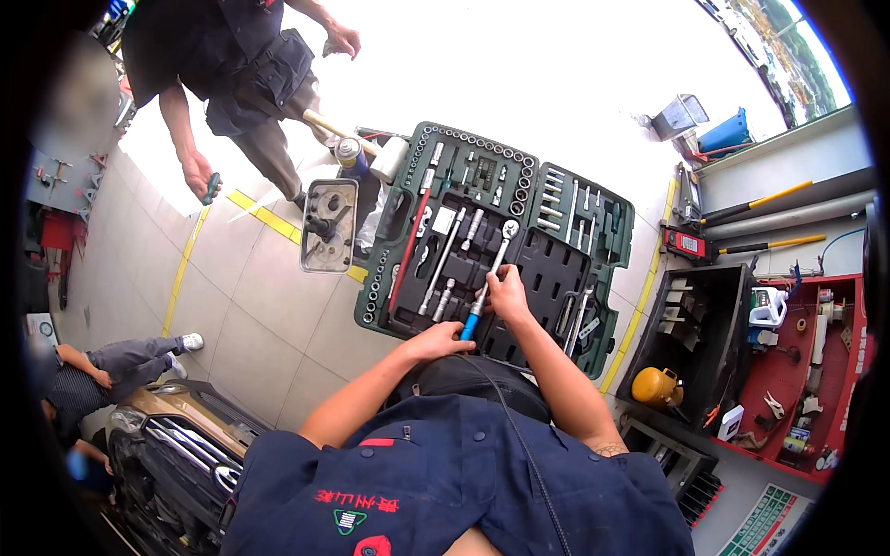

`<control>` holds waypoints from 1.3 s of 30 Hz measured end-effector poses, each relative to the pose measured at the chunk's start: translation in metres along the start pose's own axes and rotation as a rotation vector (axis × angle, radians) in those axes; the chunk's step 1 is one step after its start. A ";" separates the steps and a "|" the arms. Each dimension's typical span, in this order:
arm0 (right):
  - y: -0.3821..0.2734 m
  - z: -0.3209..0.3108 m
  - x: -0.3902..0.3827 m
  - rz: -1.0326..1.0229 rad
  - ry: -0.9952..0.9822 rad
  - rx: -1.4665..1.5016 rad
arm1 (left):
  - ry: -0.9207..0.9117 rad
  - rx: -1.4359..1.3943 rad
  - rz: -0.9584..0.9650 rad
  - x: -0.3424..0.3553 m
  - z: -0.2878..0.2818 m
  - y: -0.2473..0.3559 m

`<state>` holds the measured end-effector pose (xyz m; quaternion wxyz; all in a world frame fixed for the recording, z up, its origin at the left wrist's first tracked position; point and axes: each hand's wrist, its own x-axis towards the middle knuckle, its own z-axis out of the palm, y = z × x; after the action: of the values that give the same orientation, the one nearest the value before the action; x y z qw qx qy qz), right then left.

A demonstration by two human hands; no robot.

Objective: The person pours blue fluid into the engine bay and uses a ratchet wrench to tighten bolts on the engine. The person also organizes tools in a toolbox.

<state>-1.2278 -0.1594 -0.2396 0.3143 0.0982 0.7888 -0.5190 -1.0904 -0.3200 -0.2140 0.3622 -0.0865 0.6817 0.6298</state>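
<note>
Ratchet wrench (502,252), gripped in our left hand (434,343) and right hand (506,293).
Below grip: green case (554,264); left past its edge, broad tiled floor (255,301); right, yellow line (639,310).

A short-sleeved navy work shirt (445,473) covers the torso, with dark round buttons (479,435), red embroidered lettering (357,500), a green triangular emblem (349,522), a red patch (373,546) and a small red tab (377,442). A thin dark cord (527,459) crosses the front. The left hand (434,343) and right hand (507,295) are bare.
</note>
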 end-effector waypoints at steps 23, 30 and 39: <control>-0.025 -0.048 0.041 -0.979 0.289 -1.035 | 0.651 0.696 -0.120 -0.009 0.058 0.014; -0.021 -0.051 0.044 -0.998 0.311 -1.065 | 0.698 0.537 -0.282 -0.001 0.062 0.018; -0.033 -0.065 0.053 -1.129 0.248 -1.083 | 0.771 0.387 -0.372 0.003 0.060 0.019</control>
<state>-1.3112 -0.1255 -0.2295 -0.0825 -0.4264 0.8915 -0.1291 -1.0808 -0.2602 -0.1975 0.1986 -0.3656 0.8444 0.3374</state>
